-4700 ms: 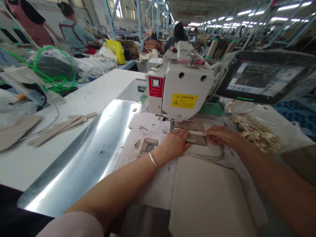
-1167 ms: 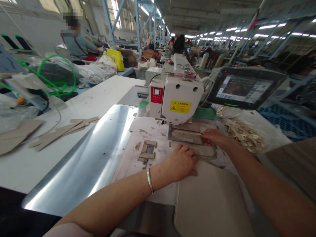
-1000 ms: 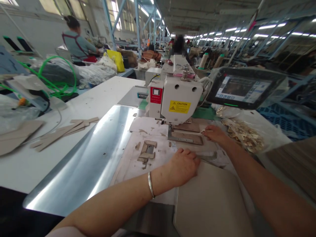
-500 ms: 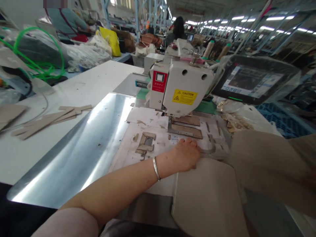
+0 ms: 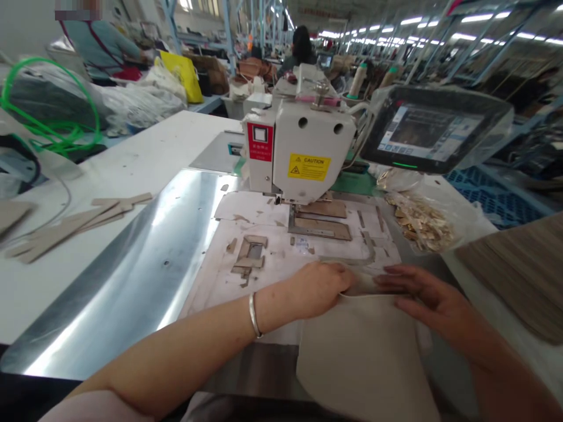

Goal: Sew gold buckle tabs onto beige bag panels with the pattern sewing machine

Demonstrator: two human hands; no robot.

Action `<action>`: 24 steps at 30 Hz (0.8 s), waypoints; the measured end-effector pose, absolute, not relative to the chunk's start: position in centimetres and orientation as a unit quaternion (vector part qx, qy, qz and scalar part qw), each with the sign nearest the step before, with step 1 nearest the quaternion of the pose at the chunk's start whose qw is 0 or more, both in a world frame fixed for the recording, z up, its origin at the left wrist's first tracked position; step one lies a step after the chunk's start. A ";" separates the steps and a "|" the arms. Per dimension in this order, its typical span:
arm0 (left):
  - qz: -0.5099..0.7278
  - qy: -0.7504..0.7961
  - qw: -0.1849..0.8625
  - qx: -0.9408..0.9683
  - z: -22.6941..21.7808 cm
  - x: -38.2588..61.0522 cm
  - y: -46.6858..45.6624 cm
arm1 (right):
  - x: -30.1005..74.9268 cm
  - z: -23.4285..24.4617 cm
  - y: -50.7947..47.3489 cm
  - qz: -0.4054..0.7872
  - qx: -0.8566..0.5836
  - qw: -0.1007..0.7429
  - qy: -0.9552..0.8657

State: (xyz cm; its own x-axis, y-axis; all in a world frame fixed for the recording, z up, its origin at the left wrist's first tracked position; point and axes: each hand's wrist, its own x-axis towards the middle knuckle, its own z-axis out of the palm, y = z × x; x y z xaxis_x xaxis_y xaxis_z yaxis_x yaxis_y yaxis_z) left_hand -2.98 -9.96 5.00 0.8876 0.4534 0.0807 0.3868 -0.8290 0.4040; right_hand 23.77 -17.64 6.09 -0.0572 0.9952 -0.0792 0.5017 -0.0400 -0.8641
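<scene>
A beige panel with rounded corners lies at the near edge of the work area, in front of a white template sheet, its upper edge slightly lifted. The left hand, with a silver bangle at its wrist, is curled closed on that edge toward the left, fingertips hidden. The right hand is half open at the upper right corner, thumb apart from the fingers; blur makes it impossible to tell whether it grips.

The template sheet carries a small tan frame and, farther back, a metal clamp frame beneath the sewing machine head. A shiny metal sheet slopes to the left, with tan strips beyond it on the white tabletop. To the right are a control screen, gold-coloured metal pieces in clear plastic and a stack of brown panels. Behind, a person in light blue stands at the left.
</scene>
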 end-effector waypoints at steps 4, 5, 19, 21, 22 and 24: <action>0.068 0.277 0.184 0.941 4.8 -3.2 -10.5 | 23.2 5.6 -16.5 0.415 -0.626 0.229 -0.619; 0.064 0.288 0.185 0.938 4.8 -3.2 -10.5 | 23.4 5.5 -16.9 0.424 -0.633 0.201 -0.615; 0.136 0.208 0.106 0.963 3.4 -3.4 -12.5 | 30.2 9.3 -17.5 0.234 -0.807 0.490 -0.232; 0.131 0.166 0.075 0.975 3.5 -3.4 -13.0 | 31.5 9.4 -15.2 0.246 -0.801 0.496 -0.227; 0.130 0.159 0.074 0.976 3.5 -3.3 -13.1 | 31.8 9.1 -13.9 0.268 -0.799 0.486 -0.232; 0.132 0.151 0.083 0.976 3.4 -3.2 -12.9 | 31.8 8.1 -11.4 0.318 -0.783 0.467 -0.259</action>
